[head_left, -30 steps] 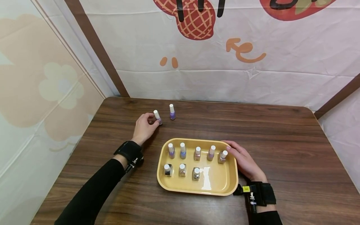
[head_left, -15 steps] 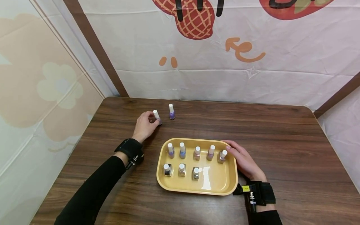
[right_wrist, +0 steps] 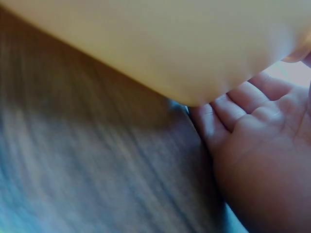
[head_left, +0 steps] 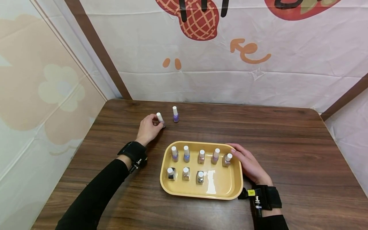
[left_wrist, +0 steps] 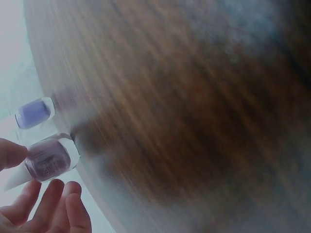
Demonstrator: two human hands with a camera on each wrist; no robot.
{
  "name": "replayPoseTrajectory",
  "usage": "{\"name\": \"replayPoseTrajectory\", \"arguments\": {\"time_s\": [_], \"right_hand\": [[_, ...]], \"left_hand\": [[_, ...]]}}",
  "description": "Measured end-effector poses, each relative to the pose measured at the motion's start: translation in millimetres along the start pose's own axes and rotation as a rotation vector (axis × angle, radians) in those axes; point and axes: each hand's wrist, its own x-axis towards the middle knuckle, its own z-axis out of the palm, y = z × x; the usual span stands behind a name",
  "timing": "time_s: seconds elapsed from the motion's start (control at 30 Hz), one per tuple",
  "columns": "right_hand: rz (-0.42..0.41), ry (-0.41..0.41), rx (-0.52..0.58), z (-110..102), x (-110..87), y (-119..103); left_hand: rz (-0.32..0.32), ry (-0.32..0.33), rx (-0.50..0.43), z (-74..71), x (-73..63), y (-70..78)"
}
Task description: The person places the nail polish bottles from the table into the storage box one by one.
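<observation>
My left hand (head_left: pixel 148 129) pinches a mauve nail polish bottle (left_wrist: pixel 50 159) between thumb and fingers near the back left of the table. The bottle's white cap leans back and to the left in the head view. Just right of it a purple nail polish bottle (head_left: pixel 175 115) stands upright, apart from the hand. My right hand (head_left: pixel 251 164) holds the right end of a yellow tray (head_left: pixel 201 194), thumb at the rim and fingers along the outer wall. Several white-capped nail polish bottles stand inside the tray in two rows, the rightmost of the back row (head_left: pixel 227 160) tilted.
The wood-grain table (head_left: pixel 299 153) ends at the back against a printed cloth (head_left: pixel 212 86). Another cloth (head_left: pixel 49 95) hangs along the left side. The tray lies to the right of the left forearm.
Almost nothing differs. My left hand keeps its pinch on the mauve bottle in the same spot, and the right hand and tray stay put.
</observation>
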Motion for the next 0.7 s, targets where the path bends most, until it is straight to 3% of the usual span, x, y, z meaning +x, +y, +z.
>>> {"name": "replayPoseTrajectory", "arguments": {"time_s": [0.7], "right_hand": [[0.000,-0.008,-0.008,-0.9,0.2,0.0]], "left_hand": [[-0.020,-0.002,-0.007,-0.5,0.5,3.5]]}}
